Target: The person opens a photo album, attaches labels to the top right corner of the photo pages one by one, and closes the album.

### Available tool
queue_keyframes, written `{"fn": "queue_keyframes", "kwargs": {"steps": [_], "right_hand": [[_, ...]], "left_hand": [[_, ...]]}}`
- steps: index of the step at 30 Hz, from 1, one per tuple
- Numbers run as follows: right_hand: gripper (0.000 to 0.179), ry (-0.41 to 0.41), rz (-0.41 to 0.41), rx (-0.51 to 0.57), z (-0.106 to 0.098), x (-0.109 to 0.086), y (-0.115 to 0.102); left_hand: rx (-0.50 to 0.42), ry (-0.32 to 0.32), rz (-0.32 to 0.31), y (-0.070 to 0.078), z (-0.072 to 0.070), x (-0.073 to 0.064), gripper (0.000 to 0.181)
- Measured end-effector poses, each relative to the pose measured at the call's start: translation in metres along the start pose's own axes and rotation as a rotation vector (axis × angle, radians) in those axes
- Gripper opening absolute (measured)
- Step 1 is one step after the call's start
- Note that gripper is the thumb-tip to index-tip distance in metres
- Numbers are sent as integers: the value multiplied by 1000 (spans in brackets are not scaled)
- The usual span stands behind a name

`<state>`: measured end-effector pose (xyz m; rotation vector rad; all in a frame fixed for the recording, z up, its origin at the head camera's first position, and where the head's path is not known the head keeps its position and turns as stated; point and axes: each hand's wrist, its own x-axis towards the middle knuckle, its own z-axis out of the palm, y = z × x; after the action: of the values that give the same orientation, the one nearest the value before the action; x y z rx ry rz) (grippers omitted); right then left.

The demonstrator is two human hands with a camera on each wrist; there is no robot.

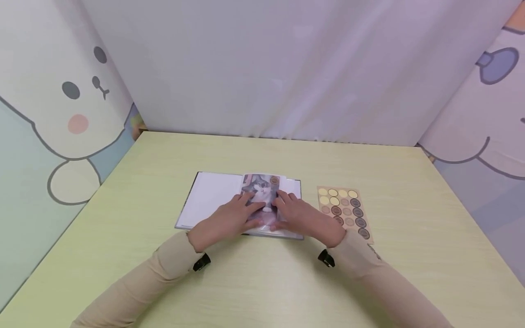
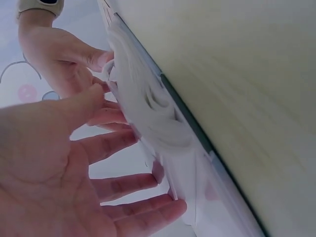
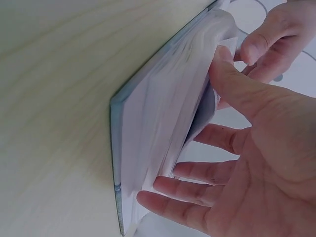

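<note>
An open photo album (image 1: 211, 193) lies on the table, its white inner cover showing at the left. On its raised page is a cat photo (image 1: 259, 187) with a round brown sticker (image 1: 274, 181) in the upper right corner. My left hand (image 1: 229, 217) rests its spread fingers on the photo's left side. From the other side, my right hand (image 1: 302, 215) touches the right edge, its thumb (image 3: 232, 74) at the near edge of the bulging page. Clear sleeves (image 2: 148, 108) curl in a thick stack beneath both hands.
A tan sheet of round stickers (image 1: 347, 212) in cream, brown and black lies right of the album, partly behind my right wrist. The pale wooden table (image 1: 262, 291) ends at a grey-white curtain (image 1: 262, 68). Cartoon-printed cloth (image 1: 37, 150) hangs on both sides.
</note>
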<state>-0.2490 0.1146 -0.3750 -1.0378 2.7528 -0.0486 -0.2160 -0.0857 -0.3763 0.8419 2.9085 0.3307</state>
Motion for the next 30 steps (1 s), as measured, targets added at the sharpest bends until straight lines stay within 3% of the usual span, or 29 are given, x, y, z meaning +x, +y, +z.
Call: {"fn": "queue_keyframes", "kwargs": {"steps": [7, 12, 21, 25, 30], "right_hand": [[60, -11, -21, -30, -1, 1, 0], [58, -33, -34, 18, -6, -1, 1], [83, -158, 33, 205, -14, -10, 11], [92, -146, 47, 226, -14, -14, 12], [89, -127, 68, 201, -10, -13, 10]], "left_hand": [[-11, -46, -35, -3, 1, 0, 66], [17, -16, -22, -4, 2, 1, 64], [-14, 3, -6, -3, 0, -1, 54], [-45, 6, 8, -5, 0, -2, 53], [-88, 12, 15, -7, 2, -3, 53]]}}
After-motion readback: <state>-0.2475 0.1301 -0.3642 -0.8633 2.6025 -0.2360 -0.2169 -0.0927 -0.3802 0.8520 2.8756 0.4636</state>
